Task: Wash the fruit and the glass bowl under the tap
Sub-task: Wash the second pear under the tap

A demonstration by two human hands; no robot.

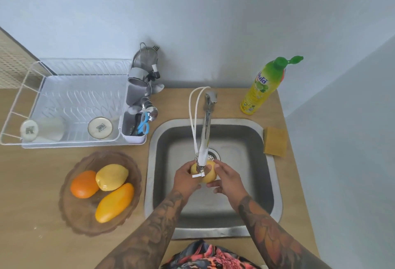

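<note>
Over the steel sink (265, 179) both my hands hold a yellow fruit (210, 174) right under the tap spout (204, 147). My left hand (184, 180) grips its left side and my right hand (227, 180) curls round its right side. The spout hides part of the fruit. On the counter to the left sits a brown-tinted glass bowl (85, 219). It holds an orange (84, 184), a yellow lemon-like fruit (112, 176) and an orange-yellow mango (114, 202).
A white dish rack (64, 102) with two cups and a cutlery holder with scissors stands at the back left. A green-capped dish soap bottle (266, 86) stands behind the sink at right. A yellow sponge (275, 144) lies on the sink's right rim.
</note>
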